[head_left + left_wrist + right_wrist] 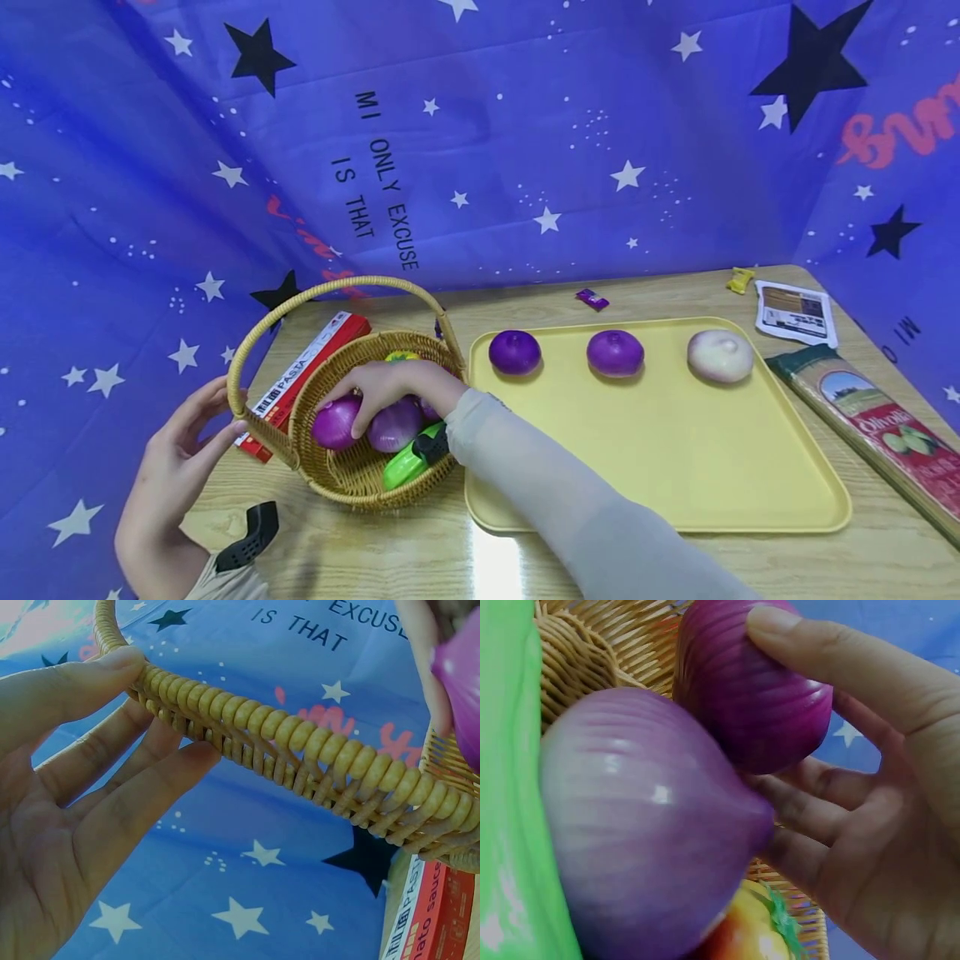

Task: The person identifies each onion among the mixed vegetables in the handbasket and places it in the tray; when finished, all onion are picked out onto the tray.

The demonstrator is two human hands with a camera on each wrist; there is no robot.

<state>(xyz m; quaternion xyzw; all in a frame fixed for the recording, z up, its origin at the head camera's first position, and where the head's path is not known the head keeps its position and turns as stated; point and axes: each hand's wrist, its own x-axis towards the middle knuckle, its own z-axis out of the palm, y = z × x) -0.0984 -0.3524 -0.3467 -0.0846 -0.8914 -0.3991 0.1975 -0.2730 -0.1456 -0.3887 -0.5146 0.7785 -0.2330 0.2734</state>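
Observation:
A wicker basket with a tall handle stands at the left of the table. My left hand pinches the handle near its left base, thumb on one side and fingers on the other. Inside the basket, my right hand grips a reddish-purple onion between thumb and fingers. Beside it lies a paler purple onion, close to the fingers in the right wrist view. A bright green long vegetable and a yellow-red item with green leaves also lie in the basket.
A yellow tray holds a dark purple onion, a purple onion and a whitish onion along its back. A red pasta box lies behind the basket. Right of the tray are a green-red packet and a white packet.

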